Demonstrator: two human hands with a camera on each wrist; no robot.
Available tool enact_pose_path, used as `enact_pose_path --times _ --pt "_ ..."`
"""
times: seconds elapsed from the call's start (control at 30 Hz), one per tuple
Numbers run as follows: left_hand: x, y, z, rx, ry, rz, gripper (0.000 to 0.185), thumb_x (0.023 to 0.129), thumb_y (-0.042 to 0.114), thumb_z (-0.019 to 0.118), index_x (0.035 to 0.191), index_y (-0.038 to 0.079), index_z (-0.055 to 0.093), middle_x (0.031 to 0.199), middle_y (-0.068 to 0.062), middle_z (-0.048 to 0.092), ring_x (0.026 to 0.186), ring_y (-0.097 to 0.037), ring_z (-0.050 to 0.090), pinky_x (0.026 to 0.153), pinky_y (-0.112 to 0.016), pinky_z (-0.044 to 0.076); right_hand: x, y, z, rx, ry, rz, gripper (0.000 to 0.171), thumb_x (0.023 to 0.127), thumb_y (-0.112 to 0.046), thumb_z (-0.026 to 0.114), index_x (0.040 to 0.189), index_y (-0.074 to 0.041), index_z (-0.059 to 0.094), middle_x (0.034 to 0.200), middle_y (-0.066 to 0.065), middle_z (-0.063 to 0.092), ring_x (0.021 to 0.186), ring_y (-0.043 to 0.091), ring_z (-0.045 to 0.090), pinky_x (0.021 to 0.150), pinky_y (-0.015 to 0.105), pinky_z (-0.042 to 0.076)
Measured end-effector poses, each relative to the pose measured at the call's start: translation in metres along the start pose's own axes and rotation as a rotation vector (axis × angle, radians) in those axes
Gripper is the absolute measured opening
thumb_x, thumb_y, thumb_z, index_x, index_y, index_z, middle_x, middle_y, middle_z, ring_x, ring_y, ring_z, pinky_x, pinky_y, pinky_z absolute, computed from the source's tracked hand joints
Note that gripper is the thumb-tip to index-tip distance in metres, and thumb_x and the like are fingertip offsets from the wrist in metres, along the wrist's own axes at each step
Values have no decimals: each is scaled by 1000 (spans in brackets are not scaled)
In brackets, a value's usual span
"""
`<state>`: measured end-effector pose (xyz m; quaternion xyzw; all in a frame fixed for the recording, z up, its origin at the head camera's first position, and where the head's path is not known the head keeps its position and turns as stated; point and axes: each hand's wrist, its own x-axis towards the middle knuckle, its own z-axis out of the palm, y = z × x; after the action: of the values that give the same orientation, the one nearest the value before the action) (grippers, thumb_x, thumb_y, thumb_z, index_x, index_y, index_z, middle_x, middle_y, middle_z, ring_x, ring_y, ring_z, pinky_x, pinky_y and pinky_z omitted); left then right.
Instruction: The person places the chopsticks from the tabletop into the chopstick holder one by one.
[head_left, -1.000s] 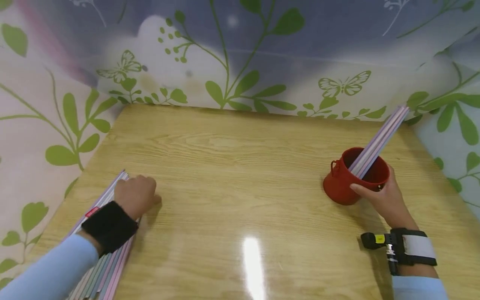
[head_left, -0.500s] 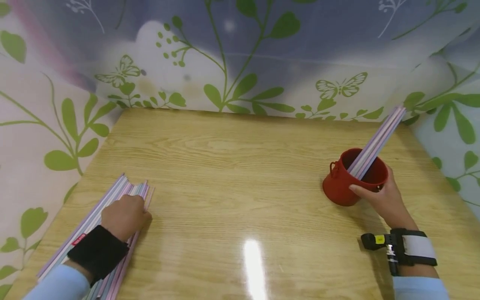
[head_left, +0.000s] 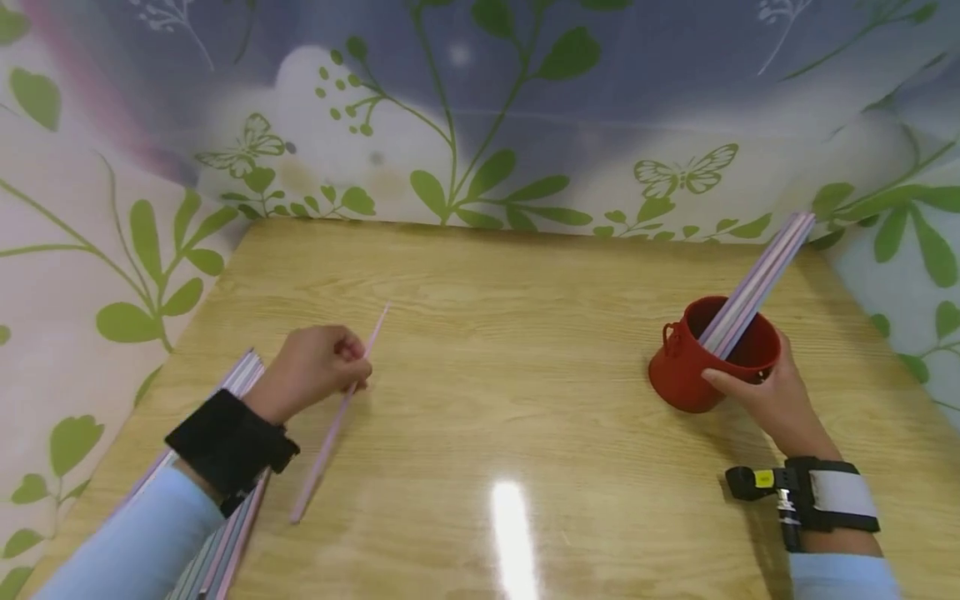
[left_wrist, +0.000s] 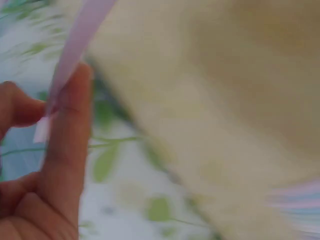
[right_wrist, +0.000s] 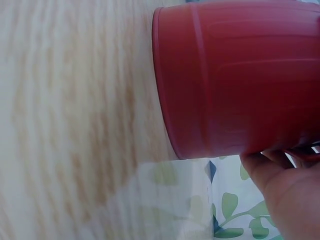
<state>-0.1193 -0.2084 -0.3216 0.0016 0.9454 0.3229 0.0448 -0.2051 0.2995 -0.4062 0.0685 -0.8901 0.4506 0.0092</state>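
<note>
My left hand [head_left: 318, 367] pinches one long pink straw [head_left: 330, 433] and holds it slanted just above the wooden table [head_left: 495, 333]. The blurred left wrist view shows that pink straw [left_wrist: 75, 50] between thumb and finger. A pile of pastel straws [head_left: 225, 500] lies along the table's left edge, partly under my left forearm. My right hand [head_left: 765, 396] grips the rim of a red cup [head_left: 693, 367] at the right, which holds several straws [head_left: 757, 283] leaning up to the right. The right wrist view shows the red cup [right_wrist: 240, 75] close up with my right hand [right_wrist: 285, 195] at its base.
Walls covered in a green leaf and butterfly print [head_left: 465, 158] close in the table at the back, left and right. A bright light glare [head_left: 510, 533] lies on the wood near the front. Both wrists wear camera bands [head_left: 817, 500].
My left hand has left the straw pile and moved right and forward, now lifting a single pink straw. The right hand and red cup have stayed where they were.
</note>
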Motion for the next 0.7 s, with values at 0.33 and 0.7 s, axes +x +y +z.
enact_pose_path --times 0.33,0.7 --pt "61 211 -34 -920 149 639 19 76 -7 52 94 -11 48 83 -15 56 71 -19 60 71 -28 49 -10 -9 3 2 10 13 79 75 -24 62 132 -29 8 129 2 28 107 8 34 79 11 36" --pt "92 288 89 -670 31 660 27 80 11 55 106 6 49 99 -5 57 83 -1 57 72 -4 39 -13 -34 7 27 -11 52 79 76 -23 60 132 -30 5 131 6 24 111 11 30 88 19 33"
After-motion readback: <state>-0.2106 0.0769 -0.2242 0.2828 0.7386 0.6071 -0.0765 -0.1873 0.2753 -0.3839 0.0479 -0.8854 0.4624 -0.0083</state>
